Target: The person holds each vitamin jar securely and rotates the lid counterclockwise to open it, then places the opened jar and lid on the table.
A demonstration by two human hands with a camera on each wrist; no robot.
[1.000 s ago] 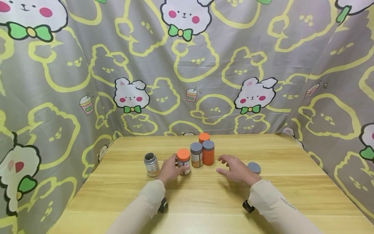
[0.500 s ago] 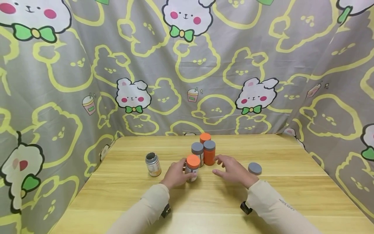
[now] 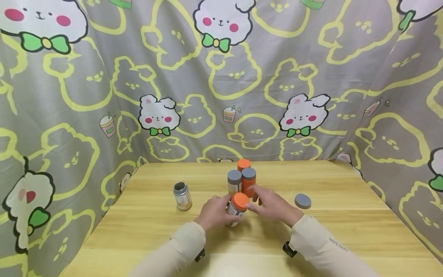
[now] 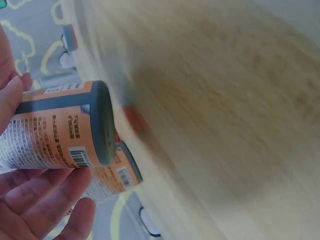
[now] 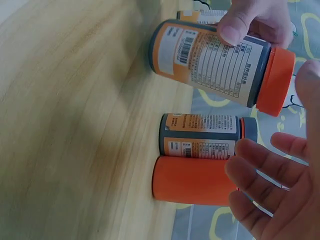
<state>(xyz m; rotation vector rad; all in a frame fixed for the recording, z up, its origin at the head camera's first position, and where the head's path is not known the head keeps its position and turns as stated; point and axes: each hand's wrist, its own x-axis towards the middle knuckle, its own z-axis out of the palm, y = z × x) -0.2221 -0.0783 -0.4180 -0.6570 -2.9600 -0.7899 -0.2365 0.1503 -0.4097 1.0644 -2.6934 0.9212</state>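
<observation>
My left hand point(image 3: 215, 212) grips a labelled supplement jar point(image 5: 210, 62) round its body. An orange screw lid point(image 3: 240, 201) tops this jar, which tilts above the table. Beside the lid, my right hand point(image 3: 271, 204) has its fingers spread and bent loosely, thumb close to the lid's edge and nothing in its grasp. From the left wrist view, the jar's dark base point(image 4: 105, 125) faces out, with fingers below the label.
Behind the held jar stand a labelled jar with grey lid point(image 3: 234, 177), an orange jar point(image 3: 248, 184) with grey lid, and an orange-lidded one point(image 3: 243, 164). An uncapped jar point(image 3: 183, 198) stands left. A loose grey lid point(image 3: 303, 201) lies right on the wooden table point(image 3: 332, 231).
My left hand has carried the orange-lidded jar rightward and nearer to me, and it now tilts. The right hand has moved slightly left, to the lid.
</observation>
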